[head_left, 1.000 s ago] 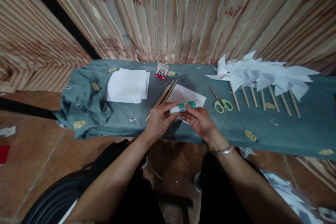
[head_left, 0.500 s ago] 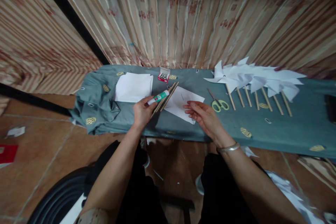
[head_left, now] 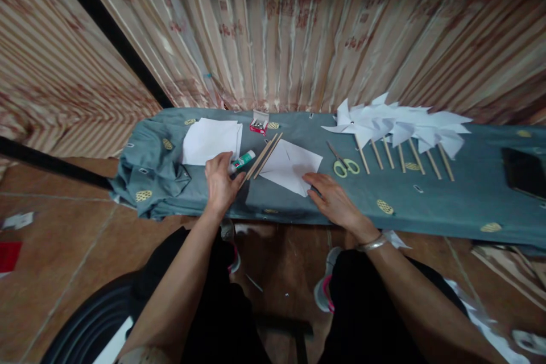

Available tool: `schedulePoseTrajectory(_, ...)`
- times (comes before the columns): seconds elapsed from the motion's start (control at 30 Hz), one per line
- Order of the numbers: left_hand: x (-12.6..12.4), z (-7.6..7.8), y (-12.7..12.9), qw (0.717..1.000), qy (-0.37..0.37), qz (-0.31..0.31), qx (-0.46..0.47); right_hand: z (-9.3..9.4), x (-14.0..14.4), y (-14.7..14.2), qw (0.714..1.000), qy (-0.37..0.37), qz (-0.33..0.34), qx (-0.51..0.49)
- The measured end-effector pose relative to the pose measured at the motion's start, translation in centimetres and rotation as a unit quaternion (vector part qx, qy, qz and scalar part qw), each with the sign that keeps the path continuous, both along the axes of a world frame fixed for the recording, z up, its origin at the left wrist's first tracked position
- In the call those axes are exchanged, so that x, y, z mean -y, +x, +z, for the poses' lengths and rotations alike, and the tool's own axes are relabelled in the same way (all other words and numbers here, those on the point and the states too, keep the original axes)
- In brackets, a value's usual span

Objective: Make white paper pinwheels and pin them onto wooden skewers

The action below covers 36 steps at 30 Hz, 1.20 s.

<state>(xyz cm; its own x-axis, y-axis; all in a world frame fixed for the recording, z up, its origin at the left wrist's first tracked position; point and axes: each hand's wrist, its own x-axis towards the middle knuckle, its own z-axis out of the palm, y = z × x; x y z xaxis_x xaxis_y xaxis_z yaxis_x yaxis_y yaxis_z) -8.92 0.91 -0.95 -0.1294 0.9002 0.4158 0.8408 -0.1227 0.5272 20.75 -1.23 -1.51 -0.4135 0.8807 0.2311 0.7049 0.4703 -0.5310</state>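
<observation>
My left hand [head_left: 219, 182] rests low over the cloth with thumb and fingers spread. Against its fingers lies a green and white glue stick [head_left: 244, 160], and thin wooden sticks [head_left: 265, 154] lie by the thumb. To the right, a white sheet of paper [head_left: 288, 165] with a short slit or line on it lies partly against the sticks. My right hand [head_left: 330, 196] has its fingertips closed at the paper's right edge. Green-handled scissors [head_left: 346, 167] lie beyond that hand. Several white paper pinwheels [head_left: 401, 122] on wooden sticks overlap in a row at the right.
A stack of white paper [head_left: 211, 142] lies at the left of the cloth-covered bench [head_left: 362, 210]. Behind the sticks stands a small open red box [head_left: 259, 123] of shiny metal pieces. A dark phone [head_left: 524, 170] lies far right. Pleated curtains [head_left: 273, 40] hang behind the bench.
My left hand has lowered the glue stick to the cloth and spread its fingers. My right hand has come down to the paper's right edge. The view has shifted slightly right.
</observation>
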Motion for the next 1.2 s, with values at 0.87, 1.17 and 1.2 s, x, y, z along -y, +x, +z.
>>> schedulePoseTrajectory(0.87,-0.9,-1.1,7.6,0.928,0.003,-0.336,-0.161,-0.7,-0.9,0.6,0.998,-0.022,0.004,-0.066)
schedulePoseTrajectory(1.17,-0.5,-0.7,7.4,0.930,0.011,-0.344,-0.128,-1.0,-2.0,-0.6,0.975,-0.093,-0.069,-0.190)
schedulePoseTrajectory(1.2,-0.5,-0.7,7.5,0.930,0.011,-0.345,-0.129,-0.9,-2.1,-0.8,0.970,-0.104,-0.077,-0.205)
